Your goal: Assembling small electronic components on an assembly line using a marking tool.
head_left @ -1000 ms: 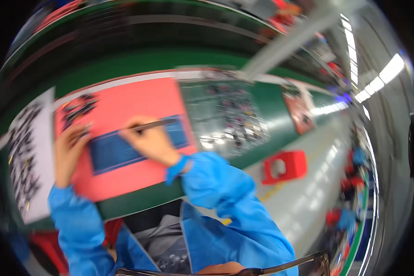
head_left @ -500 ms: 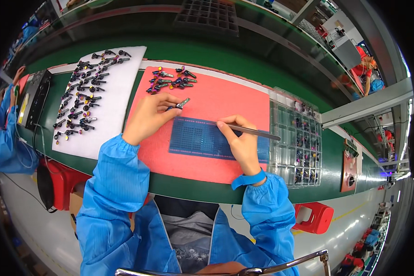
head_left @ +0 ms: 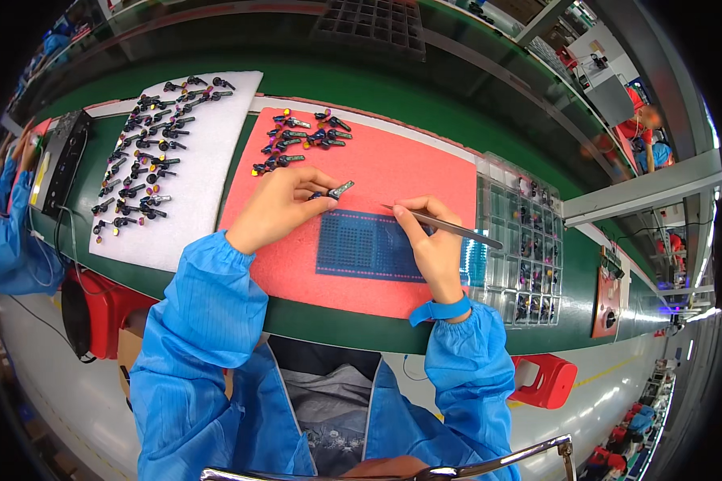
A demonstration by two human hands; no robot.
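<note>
My left hand (head_left: 285, 204) pinches a small dark earbud (head_left: 333, 192), its stem with a greenish circuit strip pointing up and right. Dark metal tweezers (head_left: 457, 228) rest in my right hand (head_left: 433, 244), their tips pointing left toward the earbud but apart from it. Under both hands lies a blue perforated sheet (head_left: 353, 248) with rows of small marks, its right part hidden by my right hand. It lies on a pink mat (head_left: 297, 284). Several similar earbuds (head_left: 321, 138), some with yellow or purple round ends, lie at the mat's far left.
A white foam sheet (head_left: 217, 136) bearing rows of earbuds lies to the left. On the right stands a clear compartment tray (head_left: 493, 232) with small parts. A black box device (head_left: 64, 164) sits near another person's blue sleeve (head_left: 16, 248) at far left.
My left hand with the earbud has moved right, and the tweezers and right hand have shifted slightly right too. The blue sheet lies a little farther right on the mat.
</note>
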